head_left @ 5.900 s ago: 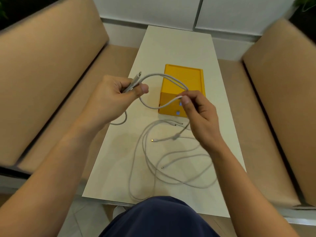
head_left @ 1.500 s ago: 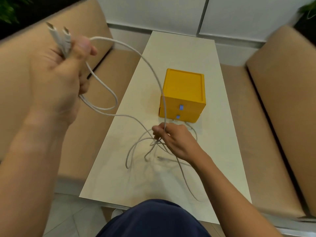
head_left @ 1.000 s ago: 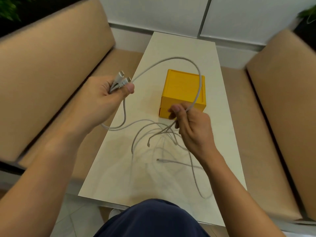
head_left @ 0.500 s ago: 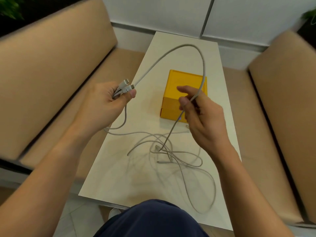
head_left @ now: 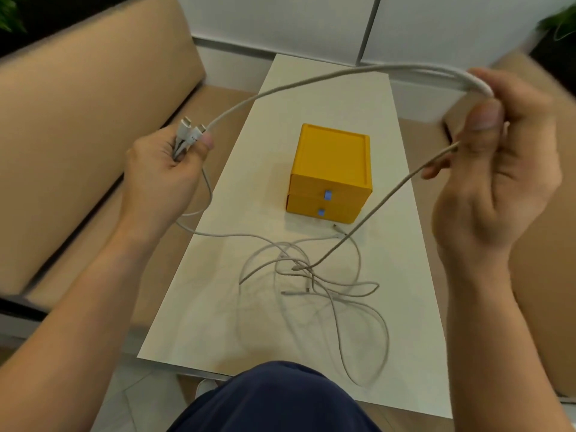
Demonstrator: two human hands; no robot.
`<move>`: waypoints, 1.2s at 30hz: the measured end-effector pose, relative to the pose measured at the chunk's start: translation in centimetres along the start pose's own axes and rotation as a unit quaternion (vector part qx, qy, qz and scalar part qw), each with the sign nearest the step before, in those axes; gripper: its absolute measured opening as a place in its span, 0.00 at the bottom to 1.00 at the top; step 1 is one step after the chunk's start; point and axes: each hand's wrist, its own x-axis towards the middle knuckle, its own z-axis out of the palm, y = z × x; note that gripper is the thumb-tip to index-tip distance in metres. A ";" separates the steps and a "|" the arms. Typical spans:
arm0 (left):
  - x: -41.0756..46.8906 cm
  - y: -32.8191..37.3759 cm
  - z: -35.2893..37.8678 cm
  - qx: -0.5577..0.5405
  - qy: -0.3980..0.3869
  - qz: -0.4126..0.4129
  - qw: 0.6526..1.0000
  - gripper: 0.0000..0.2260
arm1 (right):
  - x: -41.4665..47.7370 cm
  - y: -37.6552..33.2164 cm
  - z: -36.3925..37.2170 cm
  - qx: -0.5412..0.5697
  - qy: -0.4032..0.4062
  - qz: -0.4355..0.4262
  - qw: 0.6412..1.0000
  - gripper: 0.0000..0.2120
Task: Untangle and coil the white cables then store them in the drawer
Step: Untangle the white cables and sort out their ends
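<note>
A narrow cream bench (head_left: 215,307) is set btwn 2 tan seats, the left sofa (head_left: 78,120) and the right sofa (head_left: 558,260), w/ white wall panels (head_left: 280,20) behind. A yellow drawer box (head_left: 332,157) is stood near the bench's middle. 2 drawers are stacked in its front, the upper drawer (head_left: 311,188) and the lower drawer (head_left: 305,210), each w/ a small blue pull, both shut.

The left hand (head_left: 162,182) is raised over the bench's left edge. Its grip is closed round 2 white connector ends (head_left: 190,132), which are pinned under the thumb and poke up past it. From there a white cable (head_left: 311,81) is strung in a high arc across to the right hand (head_left: 498,182), raised at the right. The right grip is closed on that cable, which is bent over the forefinger and pinched by the thumb. Below the hand the cable is led down slantwise, past the box's right corner, to the tangle of white cables (head_left: 327,291) lying on the bench in front of the box. Another strand is hung from the left hand down to the same tangle. Several loose plug ends are seen in the heap; the no. of cables in it cannot be told. A dark blue knee (head_left: 274,400) is seen at the bottom edge.
</note>
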 end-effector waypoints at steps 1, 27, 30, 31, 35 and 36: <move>0.0 0.0 0.1 0.002 0.000 -0.001 1.000 0.16 | 0.3 0.1 -0.1 0.006 -0.033 0.027 0.999 0.09; -2.7 -3.3 2.7 0.180 -0.207 -0.007 0.962 0.16 | -0.5 5.3 1.8 0.001 0.013 0.149 0.989 0.09; -2.8 -3.9 2.9 0.197 -0.215 -0.011 0.956 0.16 | -0.5 5.6 2.1 -0.072 -0.017 0.082 0.994 0.11; -2.8 -4.1 3.0 0.199 -0.218 -0.011 0.955 0.16 | -0.4 5.8 2.1 -0.112 -0.002 0.035 0.993 0.11; -3.0 -4.7 3.1 0.192 -0.214 -0.011 0.958 0.15 | 0.4 5.6 2.2 -0.151 0.050 -0.083 0.984 0.09; -3.0 -4.6 3.2 0.187 -0.210 -0.012 0.960 0.15 | 0.8 5.3 2.2 -0.152 0.052 -0.114 0.980 0.09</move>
